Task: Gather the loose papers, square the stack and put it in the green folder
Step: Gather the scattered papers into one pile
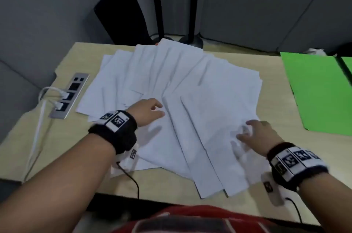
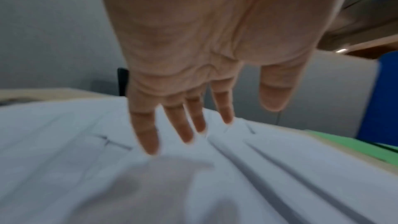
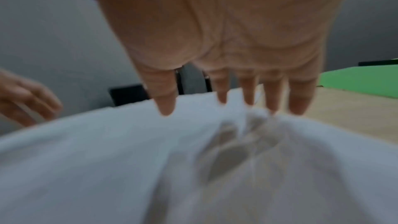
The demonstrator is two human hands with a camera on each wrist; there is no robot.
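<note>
Two hands over the spread papers, green folder at the side.

Head view: the loose papers [image 1: 171,95] lie fanned on the table [image 1: 282,111]; the left hand [image 1: 147,112] and right hand [image 1: 257,135] are over them, and the green folder [image 1: 316,92] lies open well to the right. Left wrist view: fingers [image 2: 148,135] straight and spread, holding nothing (tips near the sheets). Right wrist view: fingers [image 3: 298,96] also straight, their tips at a crumpled paper edge.

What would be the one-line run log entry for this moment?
papers: fanned loose on desk | left hand: open | right hand: open | green folder: apart, right
</note>
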